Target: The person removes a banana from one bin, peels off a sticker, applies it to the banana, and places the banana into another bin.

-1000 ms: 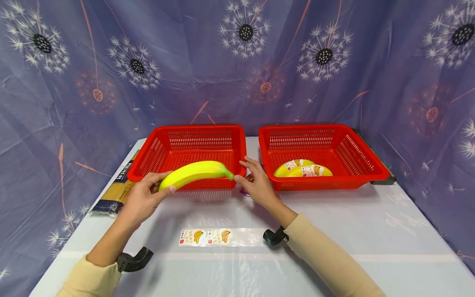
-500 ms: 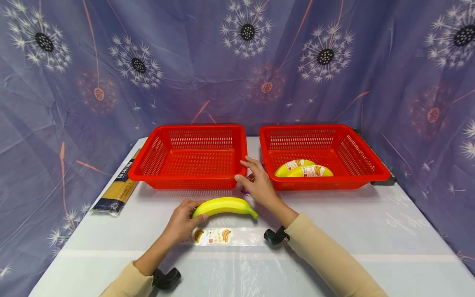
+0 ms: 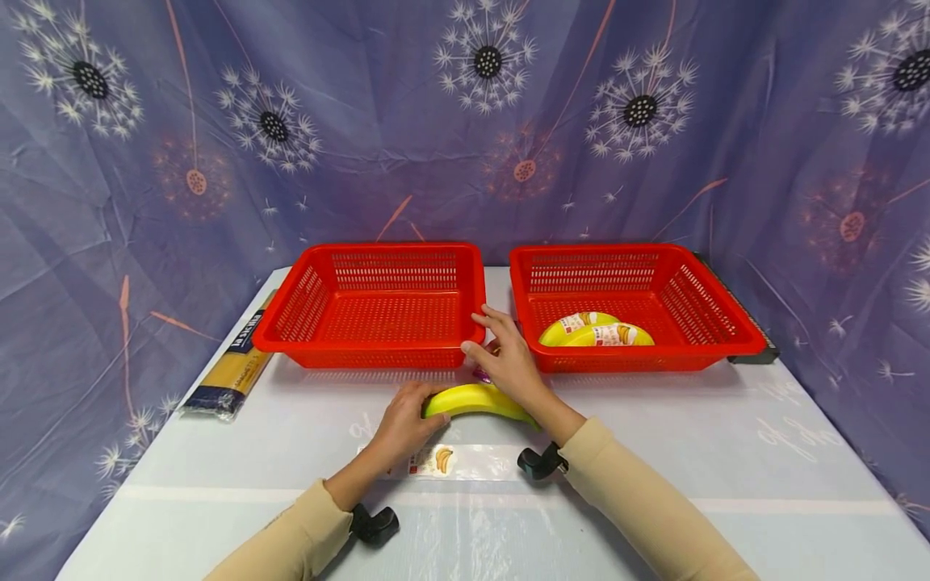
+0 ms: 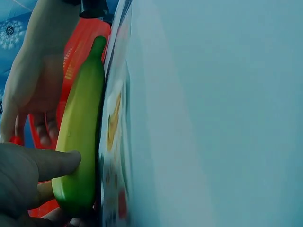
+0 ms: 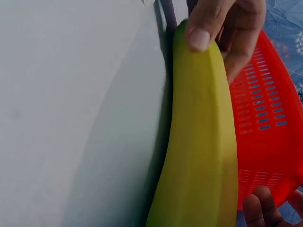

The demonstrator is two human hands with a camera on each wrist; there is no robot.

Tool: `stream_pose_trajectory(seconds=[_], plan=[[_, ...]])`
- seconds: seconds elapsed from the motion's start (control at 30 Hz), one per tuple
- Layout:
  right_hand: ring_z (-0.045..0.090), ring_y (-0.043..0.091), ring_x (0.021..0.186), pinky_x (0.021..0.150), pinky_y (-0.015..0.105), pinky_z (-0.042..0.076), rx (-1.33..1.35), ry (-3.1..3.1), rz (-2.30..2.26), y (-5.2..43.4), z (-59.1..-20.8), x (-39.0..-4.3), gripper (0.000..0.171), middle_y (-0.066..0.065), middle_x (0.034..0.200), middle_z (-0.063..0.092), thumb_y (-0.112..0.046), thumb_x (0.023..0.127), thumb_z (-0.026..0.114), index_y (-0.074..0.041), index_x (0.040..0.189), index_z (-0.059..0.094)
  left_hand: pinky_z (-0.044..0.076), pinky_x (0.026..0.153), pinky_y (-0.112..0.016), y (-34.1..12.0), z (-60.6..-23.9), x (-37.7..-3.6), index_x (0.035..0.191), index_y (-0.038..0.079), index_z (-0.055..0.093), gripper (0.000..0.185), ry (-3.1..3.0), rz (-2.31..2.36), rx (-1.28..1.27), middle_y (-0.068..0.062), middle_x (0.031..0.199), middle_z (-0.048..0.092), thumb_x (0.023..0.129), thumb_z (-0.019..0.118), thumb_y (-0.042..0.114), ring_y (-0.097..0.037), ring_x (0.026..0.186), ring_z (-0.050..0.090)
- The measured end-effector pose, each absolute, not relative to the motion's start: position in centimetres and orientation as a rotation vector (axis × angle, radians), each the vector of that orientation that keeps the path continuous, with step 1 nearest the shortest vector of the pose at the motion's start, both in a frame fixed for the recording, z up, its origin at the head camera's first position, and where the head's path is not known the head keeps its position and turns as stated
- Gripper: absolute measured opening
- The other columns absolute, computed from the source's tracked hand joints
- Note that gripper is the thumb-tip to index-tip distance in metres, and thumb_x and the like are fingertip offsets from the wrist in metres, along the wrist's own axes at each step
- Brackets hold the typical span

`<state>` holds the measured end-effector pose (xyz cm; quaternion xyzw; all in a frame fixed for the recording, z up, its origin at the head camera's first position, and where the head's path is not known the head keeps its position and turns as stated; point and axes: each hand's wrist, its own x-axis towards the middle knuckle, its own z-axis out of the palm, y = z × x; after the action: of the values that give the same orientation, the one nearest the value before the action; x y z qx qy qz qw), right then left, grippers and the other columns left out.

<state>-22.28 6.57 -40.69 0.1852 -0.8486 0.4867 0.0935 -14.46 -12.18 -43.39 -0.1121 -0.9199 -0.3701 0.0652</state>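
Note:
My left hand [image 3: 403,420] pinches the rounded left end of a yellow banana [image 3: 472,399] with greenish tips, low over the table. In the left wrist view the thumb presses the banana's [image 4: 78,137] side. Its stem end passes under my right wrist. My right hand [image 3: 512,363] holds nothing, its fingers loosely bent by the near right corner of the left red basket [image 3: 363,355]. On the table just in front of the banana lies a clear sticker strip [image 3: 479,461] with banana labels, partly covered by my left hand.
In the right red basket [image 3: 632,361] lie two bananas [image 3: 609,336] with labels on them. A spaghetti packet [image 3: 234,371] lies left of the left basket. Between the baskets, a purple wrapper [image 3: 482,374] shows partly behind my right hand. A patterned curtain [image 3: 407,161] hangs behind.
My left hand has carried the banana from in front of the left basket down and to the right, over the table. My right hand has stayed nearly still.

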Motion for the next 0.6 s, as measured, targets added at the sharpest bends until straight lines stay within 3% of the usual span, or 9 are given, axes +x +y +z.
stream_pose_trajectory(seconds=[0.43, 0.6], plan=[[0.058, 0.022, 0.086, 0.073, 0.022, 0.052, 0.545, -2.545, 1.437, 6.5, -40.4, -22.1, 0.057, -0.004, 0.150, 0.035, -0.043, 0.085, 0.065, -0.022, 0.136, 0.051, 0.038, 0.075, -0.030, -9.6, -43.4, -15.5, 0.114, 0.008, 0.064, 0.042, -2.801, -1.117, -0.389, -0.008, 0.100, 0.060, 0.074, 0.076, 0.012, -0.018, 0.091, 0.048], [0.058, 0.020, 0.087, 0.074, 0.024, 0.052, 0.551, -2.558, 1.416, 6.6, -40.4, -22.0, 0.056, -0.003, 0.151, 0.034, -0.042, 0.086, 0.064, -0.022, 0.136, 0.050, 0.040, 0.081, -0.035, -9.9, -43.2, -15.1, 0.117, 0.007, 0.061, 0.047, -2.780, -1.131, -0.390, -0.009, 0.100, 0.058, 0.074, 0.076, 0.014, -0.022, 0.096, 0.049]])
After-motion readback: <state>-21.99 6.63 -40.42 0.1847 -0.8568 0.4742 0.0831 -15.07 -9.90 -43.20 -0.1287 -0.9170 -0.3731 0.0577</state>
